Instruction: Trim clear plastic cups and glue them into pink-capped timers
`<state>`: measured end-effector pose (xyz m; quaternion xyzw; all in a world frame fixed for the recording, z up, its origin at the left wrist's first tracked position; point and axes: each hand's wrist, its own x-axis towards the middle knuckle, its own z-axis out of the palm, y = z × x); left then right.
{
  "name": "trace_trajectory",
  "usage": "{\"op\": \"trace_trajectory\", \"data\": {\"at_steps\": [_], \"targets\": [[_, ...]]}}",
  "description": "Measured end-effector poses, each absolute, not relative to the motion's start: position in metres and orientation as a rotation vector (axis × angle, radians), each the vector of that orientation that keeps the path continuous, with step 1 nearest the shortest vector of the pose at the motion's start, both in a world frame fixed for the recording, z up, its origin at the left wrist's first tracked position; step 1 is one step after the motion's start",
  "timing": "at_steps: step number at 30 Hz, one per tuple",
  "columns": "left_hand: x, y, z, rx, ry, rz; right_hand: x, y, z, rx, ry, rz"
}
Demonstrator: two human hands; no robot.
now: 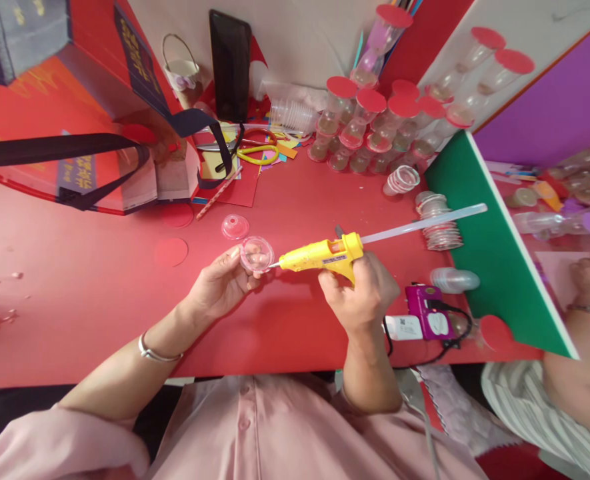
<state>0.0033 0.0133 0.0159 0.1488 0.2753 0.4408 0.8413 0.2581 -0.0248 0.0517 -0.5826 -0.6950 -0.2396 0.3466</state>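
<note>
Between the fingers of my left hand (pixel 219 285) is a small clear plastic cup (pixel 257 255), its round rim turned toward me. My right hand (pixel 362 293) grips a yellow hot glue gun (pixel 319 255) by its handle. The gun's nozzle touches or nearly touches the cup's rim on the right side. A long translucent glue stick (pixel 425 223) sticks out of the gun's back end. Just behind my left fingers, a clear domed lid (pixel 235 227) lies on the red table (pixel 285 320).
Stacked clear cups (pixel 439 223) stand by a green divider (pixel 495 253). Several hourglass shapes with red discs (pixel 369 103) fill the back right. A red bag (pixel 75 100), scissors (pixel 259 153) and a phone (pixel 229 65) are at the back left. A purple power adapter (pixel 427 312) sits right; another person's arm (pixel 587 320) shows beyond.
</note>
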Motion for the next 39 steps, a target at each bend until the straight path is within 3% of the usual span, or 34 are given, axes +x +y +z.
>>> {"op": "trace_trajectory", "data": {"at_steps": [39], "targets": [[0.0061,0.0121,0.0150,0.422,0.613,0.940,0.2580,-0.0271,0.0499,-1.543,-1.818,-0.598]]}}
